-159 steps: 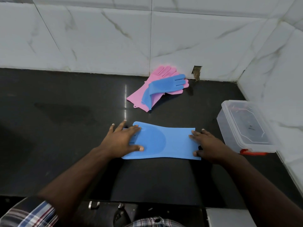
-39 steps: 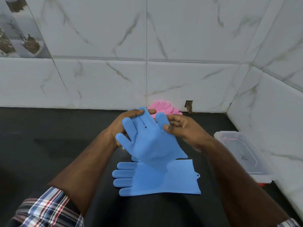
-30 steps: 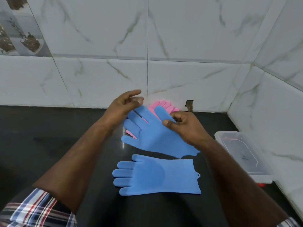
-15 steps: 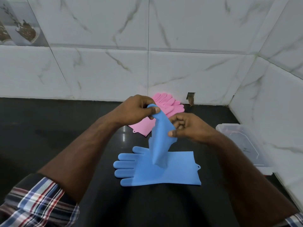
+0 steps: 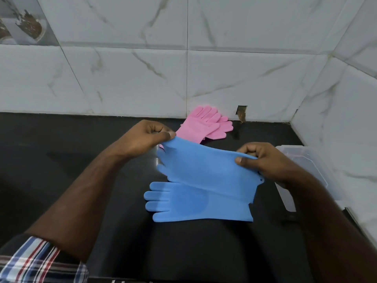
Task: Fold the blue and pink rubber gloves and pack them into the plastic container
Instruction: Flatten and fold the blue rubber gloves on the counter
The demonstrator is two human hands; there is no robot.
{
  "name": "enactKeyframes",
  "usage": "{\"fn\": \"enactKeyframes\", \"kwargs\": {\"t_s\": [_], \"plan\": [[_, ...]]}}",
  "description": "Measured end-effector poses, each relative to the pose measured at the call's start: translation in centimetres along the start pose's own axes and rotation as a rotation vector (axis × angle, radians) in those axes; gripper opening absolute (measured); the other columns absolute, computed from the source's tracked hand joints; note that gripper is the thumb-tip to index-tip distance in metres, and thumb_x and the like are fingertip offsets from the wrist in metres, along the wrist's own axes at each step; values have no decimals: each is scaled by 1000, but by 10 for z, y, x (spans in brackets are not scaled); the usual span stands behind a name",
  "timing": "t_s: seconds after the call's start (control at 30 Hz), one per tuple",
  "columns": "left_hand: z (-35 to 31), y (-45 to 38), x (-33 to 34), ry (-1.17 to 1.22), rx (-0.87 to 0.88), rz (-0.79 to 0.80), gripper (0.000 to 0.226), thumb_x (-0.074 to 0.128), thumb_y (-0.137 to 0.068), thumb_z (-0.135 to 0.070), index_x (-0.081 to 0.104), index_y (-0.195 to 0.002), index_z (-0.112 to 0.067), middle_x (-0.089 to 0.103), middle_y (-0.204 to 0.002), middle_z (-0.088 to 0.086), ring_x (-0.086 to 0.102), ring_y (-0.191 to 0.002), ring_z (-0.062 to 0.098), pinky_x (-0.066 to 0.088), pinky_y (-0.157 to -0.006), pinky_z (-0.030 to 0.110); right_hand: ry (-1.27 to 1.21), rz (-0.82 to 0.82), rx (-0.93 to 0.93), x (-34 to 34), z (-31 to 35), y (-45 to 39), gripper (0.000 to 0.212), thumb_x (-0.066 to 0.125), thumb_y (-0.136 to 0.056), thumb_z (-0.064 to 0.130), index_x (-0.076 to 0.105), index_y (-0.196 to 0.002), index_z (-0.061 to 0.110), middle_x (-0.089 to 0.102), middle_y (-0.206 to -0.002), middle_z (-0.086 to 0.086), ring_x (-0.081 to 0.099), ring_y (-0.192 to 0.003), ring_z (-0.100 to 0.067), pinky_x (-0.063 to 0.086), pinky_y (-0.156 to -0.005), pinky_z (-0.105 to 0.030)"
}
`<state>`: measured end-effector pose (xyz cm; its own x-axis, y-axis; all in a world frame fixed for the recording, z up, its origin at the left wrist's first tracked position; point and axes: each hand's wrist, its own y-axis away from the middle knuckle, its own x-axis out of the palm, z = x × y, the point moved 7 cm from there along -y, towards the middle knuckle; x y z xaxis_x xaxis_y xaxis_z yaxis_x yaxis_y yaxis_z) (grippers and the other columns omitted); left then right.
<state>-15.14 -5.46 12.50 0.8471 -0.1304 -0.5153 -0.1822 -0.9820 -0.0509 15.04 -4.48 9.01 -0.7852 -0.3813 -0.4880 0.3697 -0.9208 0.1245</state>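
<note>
A: Hands?
B: Left hand (image 5: 146, 137) pinches the finger end of a blue glove (image 5: 206, 168); right hand (image 5: 263, 160) pinches its cuff, mid-frame, lifted.

A: Beneath?
B: Second blue glove (image 5: 195, 203), flat on the black surface (image 5: 61, 160).

A: Further out?
B: Pink gloves (image 5: 204, 124) upper centre; plastic container (image 5: 302, 154) at right.

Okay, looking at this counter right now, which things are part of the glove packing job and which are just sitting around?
Part of the job:
- held blue glove, pinched by left hand and right hand
- flat blue glove on the counter
- pink gloves by the wall
- plastic container at the right

Just there:
- black counter
- marble wall tiles
- hole in the wall
</note>
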Motion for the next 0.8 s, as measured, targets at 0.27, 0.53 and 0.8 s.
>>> {"fn": "enactKeyframes", "kwargs": {"t_s": [0.27, 0.53, 0.8], "plan": [[91, 1, 44, -84, -240, 106, 41, 64, -88, -50, 51, -66, -17, 51, -67, -3, 49, -67, 12, 40, -66, 32, 70, -97, 196, 30, -77, -17, 11, 71, -87, 10, 69, -98, 13, 70, -78, -9, 65, -59, -17, 56, -55, -33], [142, 9, 41, -393, -492, 6, 27, 64, -92, -40, 68, -102, -15, 70, -101, 1, 64, -99, 21, 47, -85, 32, 53, -104, 310, 44, -113, -10, 58, 79, -80, 15, 52, -131, 16, 69, -100, -6, 68, -86, -18, 53, -69, -31], [163, 28, 35, -193, -611, 6, 20, 72, -87, -28, 70, -93, -9, 68, -85, 5, 61, -73, 17, 49, -62, 28, 12, -228, 195, 44, -111, -3, 74, 70, -87, 13, 35, -149, 34, 61, -94, -9, 62, -87, -20, 52, -86, -42]]}}
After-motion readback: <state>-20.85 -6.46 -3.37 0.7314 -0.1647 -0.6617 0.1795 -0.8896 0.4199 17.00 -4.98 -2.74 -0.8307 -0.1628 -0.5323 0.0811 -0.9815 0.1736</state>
